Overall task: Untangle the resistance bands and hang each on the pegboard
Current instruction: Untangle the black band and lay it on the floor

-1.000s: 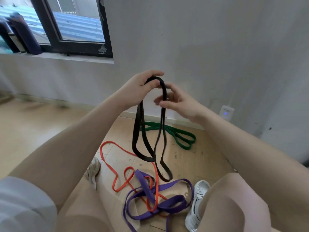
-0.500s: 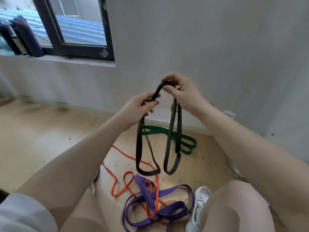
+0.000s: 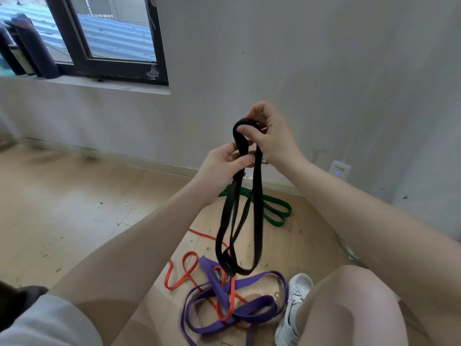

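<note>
Hands: right hand [image 3: 270,136] pinches black rubber resistance band [image 3: 239,216] at top fold, left hand [image 3: 222,166] grips strands below | limp, stretchy; hold at fold.

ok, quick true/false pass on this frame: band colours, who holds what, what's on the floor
1. Both hands hold the black band. True: the right hand grips its top fold, the left hand pinches the strands just below.
2. The green band hangs from a pegboard. False: it lies on the floor by the wall; no pegboard is in view.
3. The orange band and purple band overlap on the floor. True.
4. The black band is lying flat on the floor. False: it dangles in loops above the other bands.
</note>
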`<state>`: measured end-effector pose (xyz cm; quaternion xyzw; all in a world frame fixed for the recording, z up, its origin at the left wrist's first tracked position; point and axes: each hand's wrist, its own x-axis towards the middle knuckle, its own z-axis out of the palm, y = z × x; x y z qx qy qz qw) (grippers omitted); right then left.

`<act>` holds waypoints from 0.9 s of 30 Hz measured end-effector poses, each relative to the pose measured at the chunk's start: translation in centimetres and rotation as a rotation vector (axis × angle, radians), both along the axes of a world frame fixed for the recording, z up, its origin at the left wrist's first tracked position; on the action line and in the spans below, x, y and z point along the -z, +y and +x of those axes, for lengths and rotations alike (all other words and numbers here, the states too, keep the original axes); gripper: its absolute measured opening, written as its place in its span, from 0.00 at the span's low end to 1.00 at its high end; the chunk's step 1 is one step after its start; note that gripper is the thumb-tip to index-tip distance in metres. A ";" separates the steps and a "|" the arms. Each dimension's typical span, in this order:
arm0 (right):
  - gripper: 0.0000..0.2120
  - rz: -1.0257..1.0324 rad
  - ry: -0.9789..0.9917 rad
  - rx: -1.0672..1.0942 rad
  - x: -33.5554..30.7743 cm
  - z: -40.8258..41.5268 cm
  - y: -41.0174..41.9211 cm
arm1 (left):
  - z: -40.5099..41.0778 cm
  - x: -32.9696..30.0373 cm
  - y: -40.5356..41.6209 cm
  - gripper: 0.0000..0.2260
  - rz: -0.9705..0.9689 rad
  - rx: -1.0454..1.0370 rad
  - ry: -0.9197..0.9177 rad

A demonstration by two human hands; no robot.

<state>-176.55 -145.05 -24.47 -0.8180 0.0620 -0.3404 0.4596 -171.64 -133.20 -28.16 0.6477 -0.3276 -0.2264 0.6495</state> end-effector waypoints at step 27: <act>0.13 0.166 0.122 -0.008 3.1 -1.2 -0.8 | 0.4 1.7 -0.8 0.09 0.003 -0.058 -0.029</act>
